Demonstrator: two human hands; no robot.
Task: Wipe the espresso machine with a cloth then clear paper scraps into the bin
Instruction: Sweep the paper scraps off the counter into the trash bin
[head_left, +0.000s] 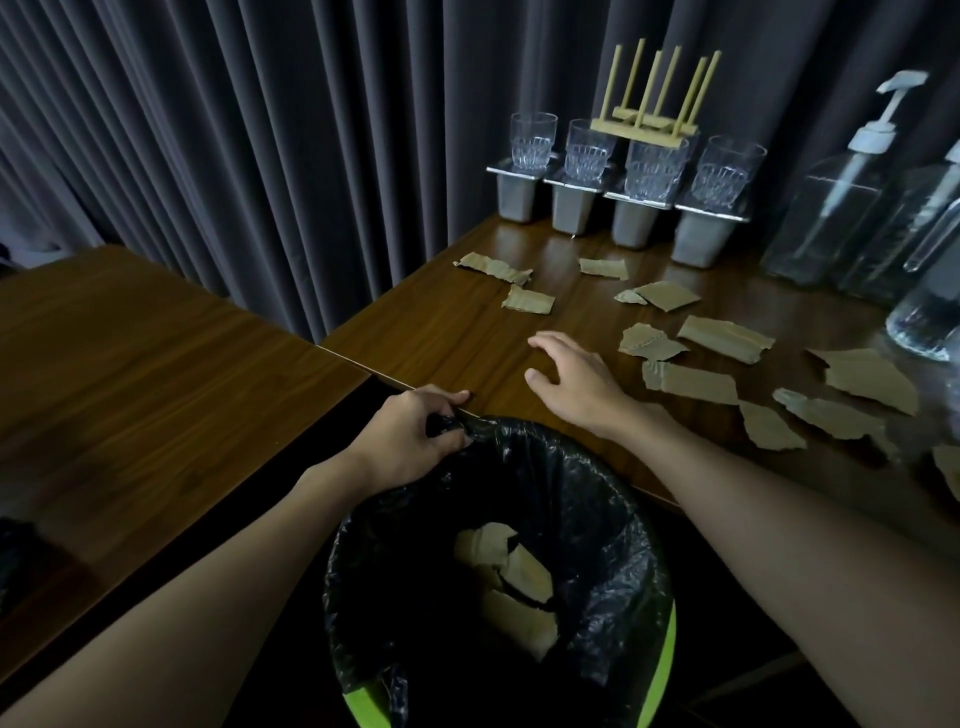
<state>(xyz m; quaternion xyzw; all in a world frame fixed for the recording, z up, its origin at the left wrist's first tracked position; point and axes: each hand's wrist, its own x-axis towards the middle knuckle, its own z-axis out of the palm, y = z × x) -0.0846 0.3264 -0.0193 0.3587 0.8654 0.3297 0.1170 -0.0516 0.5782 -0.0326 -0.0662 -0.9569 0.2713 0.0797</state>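
A green bin (667, 654) with a black liner (592, 499) stands below the table's near edge. A few brown paper scraps (511, 566) lie inside it. My left hand (410, 441) grips the liner's rim at the bin's far left side. My right hand (569, 376) hovers over the wooden table (441, 332) with fingers spread and relaxed, holding nothing. Several torn brown paper scraps (688, 382) are scattered on the table to its right and beyond it. No espresso machine or cloth is in view.
Several drinking glasses (532, 140) stand on grey holders (574, 205) at the table's back, with a small wooden rack (652, 111) on top. Clear pump bottles (836, 202) stand at the right. A second wooden table (130, 338) lies to the left, and dark curtains (260, 130) hang behind.
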